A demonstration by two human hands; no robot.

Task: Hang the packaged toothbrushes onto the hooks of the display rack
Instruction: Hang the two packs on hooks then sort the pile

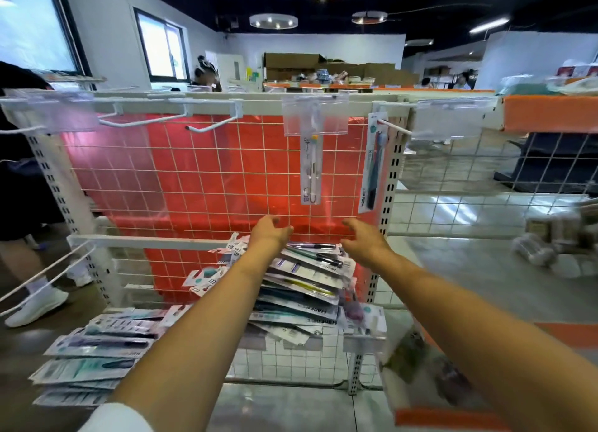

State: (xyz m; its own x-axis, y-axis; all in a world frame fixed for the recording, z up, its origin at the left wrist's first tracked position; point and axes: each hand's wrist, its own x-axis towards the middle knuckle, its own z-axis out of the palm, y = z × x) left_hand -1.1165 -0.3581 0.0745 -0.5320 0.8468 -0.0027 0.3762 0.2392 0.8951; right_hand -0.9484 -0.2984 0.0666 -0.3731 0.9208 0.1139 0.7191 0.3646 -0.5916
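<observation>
Both hands are reaching forward with fingers loosely spread and holding nothing: the left hand point(270, 232) is hovering right over the far top of the heap of packaged toothbrushes point(304, 282), the right hand point(364, 240) just beside the heap's far right edge. The heap is lying directly below and between them on the wire shelf point(291, 357), most packs running left to right, so the left hand looks nearer a grasp. Up on the display rack point(200, 179), two packs point(311, 169) are hanging near the right edge, while empty hooks point(213, 125) are jutting out toward the top left
</observation>
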